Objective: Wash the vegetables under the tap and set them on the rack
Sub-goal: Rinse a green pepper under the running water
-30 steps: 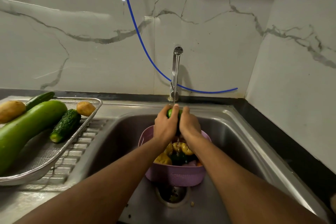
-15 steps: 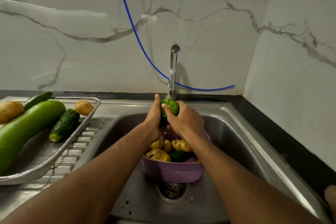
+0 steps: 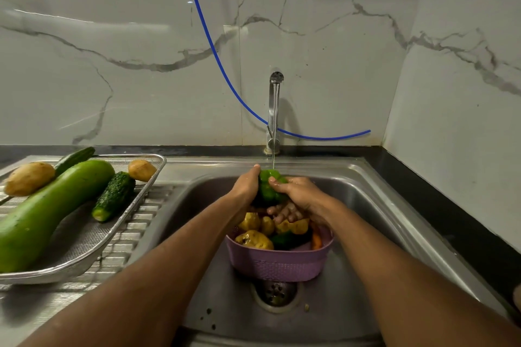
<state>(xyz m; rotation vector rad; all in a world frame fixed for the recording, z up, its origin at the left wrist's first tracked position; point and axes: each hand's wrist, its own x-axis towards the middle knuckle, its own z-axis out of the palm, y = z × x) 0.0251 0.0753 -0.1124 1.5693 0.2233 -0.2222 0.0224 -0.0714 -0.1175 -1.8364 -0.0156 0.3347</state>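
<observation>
Barely shifted, left hand [image 3: 244,187] and right hand [image 3: 300,196] grip green pepper [image 3: 267,187] under tap [image 3: 274,113].

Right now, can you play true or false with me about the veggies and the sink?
1. Both hands hold a green pepper under the tap. True.
2. The tap is off. False: a thin stream of water falls onto the pepper.
3. The purple basket sits in the sink. True.
4. The rack holds only potatoes. False: a long pale green gourd and dark green vegetables lie there too.
5. The left hand rests on the rack. False: it grips the pepper, like the right hand.
</observation>
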